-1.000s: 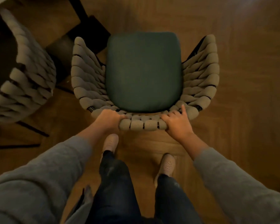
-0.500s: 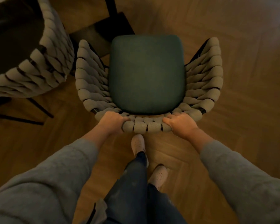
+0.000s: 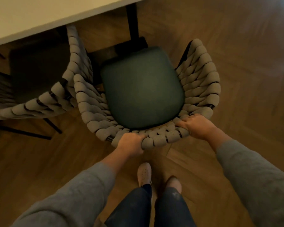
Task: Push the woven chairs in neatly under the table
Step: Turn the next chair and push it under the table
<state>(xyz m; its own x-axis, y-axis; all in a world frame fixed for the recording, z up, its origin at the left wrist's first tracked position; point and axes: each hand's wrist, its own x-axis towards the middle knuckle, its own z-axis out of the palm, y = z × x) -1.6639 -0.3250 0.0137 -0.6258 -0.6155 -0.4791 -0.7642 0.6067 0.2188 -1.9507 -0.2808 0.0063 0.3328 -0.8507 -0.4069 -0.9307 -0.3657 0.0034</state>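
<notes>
— Where does the chair (image 3: 141, 89) stand?
— On the wooden floor (image 3: 236, 79), in front of the bench (image 3: 39, 17). Its green seat lies fully in the open, not under the bench top. The front edge of the seat is near the dark leg (image 3: 132, 18) of the bench. The chair stands a little turned against the bench edge.
— And the hands of the person?
— Both are on the woven top rim of the chair's back. The left hand (image 3: 131, 144) grips the left part of the rim, its fingers (image 3: 136, 136) curled over it toward the seat. The right hand (image 3: 197, 126) holds the right part, and its fingers (image 3: 185, 120) are wrapped over the top in the same way.
— Is there another chair?
— Yes, a second chair (image 3: 39, 105) of the same weave stands on the left. Its dark seat reaches partly under the bench top. Its right arm is just beside the left arm of the held chair; whether they touch, one cannot tell.
— What else is visible?
— Grey sleeves (image 3: 72, 194), dark trousers (image 3: 170, 210) and two light shoes (image 3: 143, 174) on the floor behind the chair, the left shoe a little ahead
</notes>
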